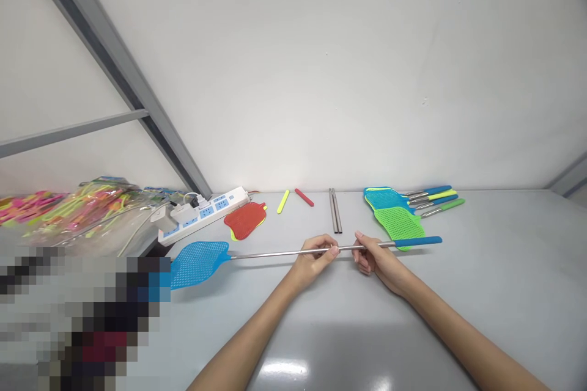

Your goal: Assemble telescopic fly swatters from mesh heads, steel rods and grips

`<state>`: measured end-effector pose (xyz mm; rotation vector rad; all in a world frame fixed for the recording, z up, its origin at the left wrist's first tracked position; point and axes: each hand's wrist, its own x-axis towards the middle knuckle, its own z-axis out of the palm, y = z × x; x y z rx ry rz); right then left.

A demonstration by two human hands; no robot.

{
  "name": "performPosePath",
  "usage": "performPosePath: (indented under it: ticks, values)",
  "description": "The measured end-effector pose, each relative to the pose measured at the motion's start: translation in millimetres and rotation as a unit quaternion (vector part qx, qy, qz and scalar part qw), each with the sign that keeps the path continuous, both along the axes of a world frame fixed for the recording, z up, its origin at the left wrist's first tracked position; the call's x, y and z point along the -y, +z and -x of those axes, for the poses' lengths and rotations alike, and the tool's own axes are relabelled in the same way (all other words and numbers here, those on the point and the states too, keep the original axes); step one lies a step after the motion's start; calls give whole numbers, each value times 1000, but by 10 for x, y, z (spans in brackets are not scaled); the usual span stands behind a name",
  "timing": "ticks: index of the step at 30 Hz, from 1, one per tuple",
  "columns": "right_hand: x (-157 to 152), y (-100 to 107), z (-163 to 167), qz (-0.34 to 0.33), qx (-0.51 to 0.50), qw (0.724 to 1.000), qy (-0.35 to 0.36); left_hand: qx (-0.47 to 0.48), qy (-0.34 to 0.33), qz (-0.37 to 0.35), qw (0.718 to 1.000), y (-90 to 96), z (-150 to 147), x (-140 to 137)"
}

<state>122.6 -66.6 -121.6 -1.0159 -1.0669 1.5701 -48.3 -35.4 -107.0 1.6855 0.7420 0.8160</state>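
Note:
A blue fly swatter [202, 263] with an extended metal telescopic rod lies crosswise in front of me, its mesh head to the left and its blue grip to the right. My left hand [316, 259] pinches the rod near its middle, thumb and fingers closed on it. Just right of that, my right hand [373, 256] holds the thicker part of the rod between thumb and fingers, short of the grip. Behind the grip, a green swatter [398, 224] rests on the table, partly covered by the rod.
Finished-looking blue and yellow swatters [386, 197] lie at back right. Two metal rods [335, 211], a red handle [304, 197], a yellow handle [283, 202] and red swatter heads [245, 221] line the back. A power strip [204, 217] and bagged pieces [98, 211] are left.

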Motion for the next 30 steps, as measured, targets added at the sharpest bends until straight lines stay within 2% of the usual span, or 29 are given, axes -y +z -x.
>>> performPosePath:
  ticks: [15, 30]
  values:
    - [-1, -12, -10, 11, 1, 1000, 10, 7, -17, 23, 1000, -35, 11, -18]
    - [60, 52, 96, 64, -77, 995, 19, 8, 28, 11, 1000, -13, -6, -36]
